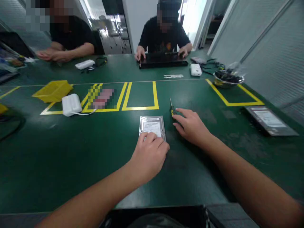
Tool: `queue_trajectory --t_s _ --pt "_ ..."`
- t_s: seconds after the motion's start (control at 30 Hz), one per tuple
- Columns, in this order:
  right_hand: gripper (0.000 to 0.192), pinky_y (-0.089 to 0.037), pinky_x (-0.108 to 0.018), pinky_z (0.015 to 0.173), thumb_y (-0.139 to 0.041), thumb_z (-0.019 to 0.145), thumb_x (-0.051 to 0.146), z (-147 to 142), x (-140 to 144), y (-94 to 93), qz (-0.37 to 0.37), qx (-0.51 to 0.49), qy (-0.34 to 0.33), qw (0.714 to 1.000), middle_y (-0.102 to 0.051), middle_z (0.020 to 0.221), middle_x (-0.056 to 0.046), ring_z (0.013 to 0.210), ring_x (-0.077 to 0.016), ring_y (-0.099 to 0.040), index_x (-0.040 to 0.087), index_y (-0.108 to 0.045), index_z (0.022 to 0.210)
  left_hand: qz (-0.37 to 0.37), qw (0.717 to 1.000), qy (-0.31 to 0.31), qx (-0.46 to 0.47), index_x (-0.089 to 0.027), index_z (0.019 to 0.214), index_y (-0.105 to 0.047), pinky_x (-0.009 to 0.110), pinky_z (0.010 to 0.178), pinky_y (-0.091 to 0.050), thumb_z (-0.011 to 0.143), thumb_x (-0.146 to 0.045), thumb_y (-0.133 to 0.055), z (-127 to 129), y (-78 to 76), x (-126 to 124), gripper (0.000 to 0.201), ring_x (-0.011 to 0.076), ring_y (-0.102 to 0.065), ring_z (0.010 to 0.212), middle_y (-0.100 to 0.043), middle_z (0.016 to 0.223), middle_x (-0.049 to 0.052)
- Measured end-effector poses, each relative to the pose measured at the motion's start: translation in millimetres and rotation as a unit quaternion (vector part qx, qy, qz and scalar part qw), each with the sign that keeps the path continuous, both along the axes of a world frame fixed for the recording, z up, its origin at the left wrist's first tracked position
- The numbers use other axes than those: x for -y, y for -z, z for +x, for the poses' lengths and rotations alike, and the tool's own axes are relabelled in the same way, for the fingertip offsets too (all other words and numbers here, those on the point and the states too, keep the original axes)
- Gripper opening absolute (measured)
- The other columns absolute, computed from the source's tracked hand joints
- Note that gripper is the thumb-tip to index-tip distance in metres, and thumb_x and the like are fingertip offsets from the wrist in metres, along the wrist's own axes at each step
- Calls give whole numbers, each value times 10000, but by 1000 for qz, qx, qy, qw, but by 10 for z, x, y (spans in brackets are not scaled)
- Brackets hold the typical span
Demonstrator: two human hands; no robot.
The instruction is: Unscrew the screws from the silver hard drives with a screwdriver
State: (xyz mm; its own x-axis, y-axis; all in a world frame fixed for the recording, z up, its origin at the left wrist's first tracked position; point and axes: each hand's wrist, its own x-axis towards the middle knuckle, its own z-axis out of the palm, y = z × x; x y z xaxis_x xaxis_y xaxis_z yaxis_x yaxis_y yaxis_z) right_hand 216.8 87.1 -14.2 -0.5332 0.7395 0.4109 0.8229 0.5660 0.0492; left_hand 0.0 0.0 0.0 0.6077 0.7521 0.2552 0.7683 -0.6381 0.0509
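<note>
A silver hard drive [152,123] with a white label lies flat on the green table, in the middle of the head view. My left hand [150,153] has its curled fingers over the drive's near edge and hides that part of it. Just right of the drive is a small screwdriver [172,109], its thin metal shaft pointing away from me and its dark handle towards my right hand [191,125]. The fingers of my right hand are apart and bent, with the fingertips at the handle.
A second hard drive [269,120] lies at right, below a metal bowl [228,83] of dark parts. On the left are a yellow bin [53,91] and a white charger [71,104] cabled to a blurred phone [103,98]. Two people sit opposite; one handles a black panel [163,60].
</note>
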Motion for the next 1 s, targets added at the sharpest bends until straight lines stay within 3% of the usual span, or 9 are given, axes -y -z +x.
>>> queue_trajectory --t_s 0.43,1.0 --pt "334 -471 -465 938 -546 913 258 -15 5 -24 -13 0 2 1000 -582 1334 -199 1183 -342 -563 120 -670 1191 0 997 18 73 -218 879 -683 435 804 -340 895 -203 -594 -25 7 2 92 238 -500 872 -669 815 16" --pt "327 -466 -462 945 -544 916 261 -3 23 -28 -16 3 7 1000 -576 1346 -194 1193 -341 -558 129 -672 1186 15 994 -5 105 -225 827 -684 478 858 -330 907 -266 -590 -60 40 14 130 236 -508 886 -664 814 7"
